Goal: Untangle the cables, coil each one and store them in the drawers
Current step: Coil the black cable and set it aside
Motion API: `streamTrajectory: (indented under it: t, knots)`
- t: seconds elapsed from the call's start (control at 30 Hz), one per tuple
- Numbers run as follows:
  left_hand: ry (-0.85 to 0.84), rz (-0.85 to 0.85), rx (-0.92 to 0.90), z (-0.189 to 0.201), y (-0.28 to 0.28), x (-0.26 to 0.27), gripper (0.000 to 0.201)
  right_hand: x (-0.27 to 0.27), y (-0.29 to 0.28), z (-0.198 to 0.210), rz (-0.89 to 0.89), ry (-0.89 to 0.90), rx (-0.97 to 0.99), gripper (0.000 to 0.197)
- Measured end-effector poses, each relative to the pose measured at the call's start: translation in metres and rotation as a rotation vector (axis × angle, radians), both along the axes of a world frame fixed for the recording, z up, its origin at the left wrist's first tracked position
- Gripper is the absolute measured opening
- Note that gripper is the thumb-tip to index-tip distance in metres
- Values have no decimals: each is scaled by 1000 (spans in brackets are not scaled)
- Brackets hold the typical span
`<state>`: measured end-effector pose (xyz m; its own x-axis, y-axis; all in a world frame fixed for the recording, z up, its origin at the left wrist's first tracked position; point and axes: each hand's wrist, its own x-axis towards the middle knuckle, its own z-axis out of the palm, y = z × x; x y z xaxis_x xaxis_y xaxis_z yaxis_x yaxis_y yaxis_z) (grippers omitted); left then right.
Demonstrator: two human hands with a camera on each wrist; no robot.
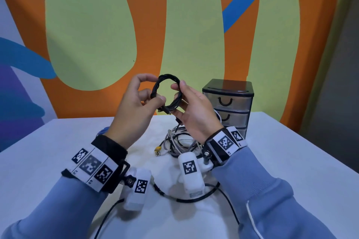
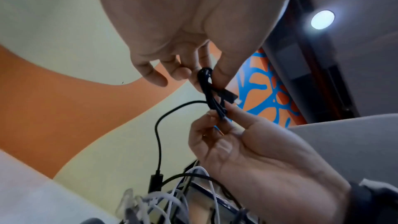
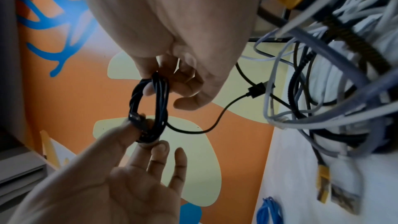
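You have the black cable wound into a small upright ring in the air, one loose end trailing down. Below it a tangle of grey, white and black cables lies on the table, just beside the closed three-drawer unit.

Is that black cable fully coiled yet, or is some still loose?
Mostly coiled. The black cable forms a ring pinched between left hand and right hand, but one tail with its plug still hangs loose.
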<state>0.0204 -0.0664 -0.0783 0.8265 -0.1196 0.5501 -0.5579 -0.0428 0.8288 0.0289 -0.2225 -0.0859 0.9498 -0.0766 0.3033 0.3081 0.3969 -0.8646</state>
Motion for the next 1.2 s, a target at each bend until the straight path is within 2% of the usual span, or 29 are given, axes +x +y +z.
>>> streamTrajectory:
  t: [0.13,0.23,0.37,0.47,0.6,0.63,0.73,0.8,0.87,1.03,1.2]
  knots:
    - [12,71,-13,-1,7,5,37,-3,1,2,13,-27,-9,29]
    - [161,85,-66,3,11,5,35,-3,-1,5,-6,-34,47,28]
    - [436,-77,-17,3,9,-1,60,-6,-3,7,26,-26,127,26]
    - [503,-159,-77,3,4,-4,53,-8,-3,7,86,-21,173,25]
    - [360,-52,-317,2,7,1,11,-9,-2,8,135,-27,186,24]
    - [333,-44,-365,2,7,2,12,-9,0,8,134,-27,182,25]
    - [262,8,-493,4,11,4,46,-7,3,7,91,-32,169,26]
    - [197,44,-524,7,13,6,56,-5,1,5,63,-32,180,26]
    - [165,37,-531,7,13,6,58,-3,1,4,43,-34,180,27]
    - [89,-13,-478,4,8,5,47,0,3,1,-25,-69,125,29]
    - [-63,44,-413,6,8,0,61,-3,7,3,-54,-82,77,30]
